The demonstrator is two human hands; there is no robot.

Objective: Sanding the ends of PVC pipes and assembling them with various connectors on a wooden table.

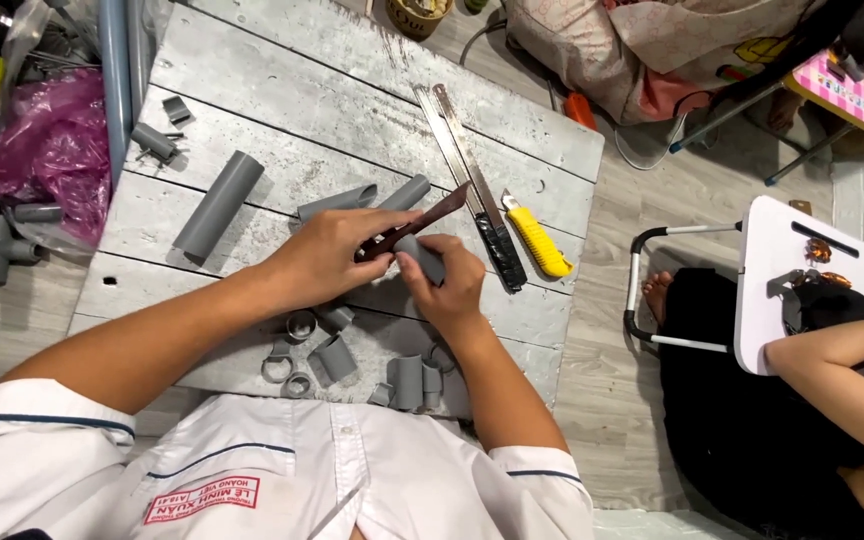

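A: Both hands meet at the centre of the frame. The left hand (pixel 327 255) is clamped round the dark handle of a brown-bladed knife (pixel 422 222), and the right hand (pixel 452 285) pinches a short grey plastic pipe piece (pixel 420 257).

B: Blade tip points toward the upper right, away from the body. Good. I'd say keep the right fingers (pixel 414 268) behind the edge and shave lightly.

A: Cut grey pipe rings and offcuts (pixel 327 355) lie just below the hands, on the grey wooden board (pixel 352 100).

B: The yellow utility knife (pixel 539 240) rests right of centre beside a long metal hacksaw (pixel 472 180). A longer grey pipe length (pixel 218 203) sits left of centre.
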